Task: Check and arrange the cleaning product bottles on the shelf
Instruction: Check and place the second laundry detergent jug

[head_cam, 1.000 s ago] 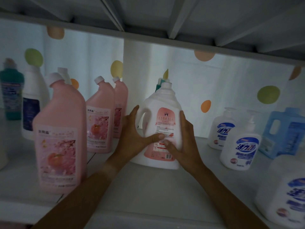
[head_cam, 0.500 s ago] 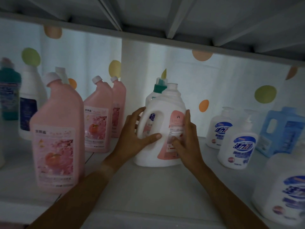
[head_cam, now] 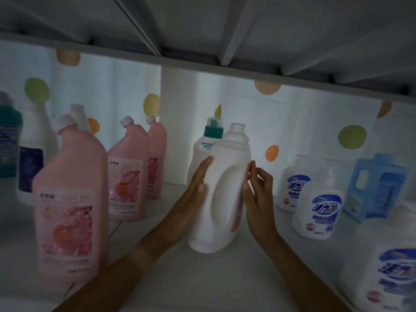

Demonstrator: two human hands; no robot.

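A white handled jug stands upright mid-shelf, its handle side towards me and its pink label turned away to the right. My left hand lies flat against its left side, fingers straight, thumb on the front. My right hand touches its right edge with thumb and fingertips, fingers loosely bent. Right behind the jug stands a white bottle with a green cap, partly hidden.
Three pink bottles line the left; a teal bottle and a white one stand further left. At the right are two pump bottles, a blue jug and a large white bottle. The upper shelf hangs low.
The white jug has been turned so its label swung from facing me to the right. My right-hand fingers have loosened from its side.
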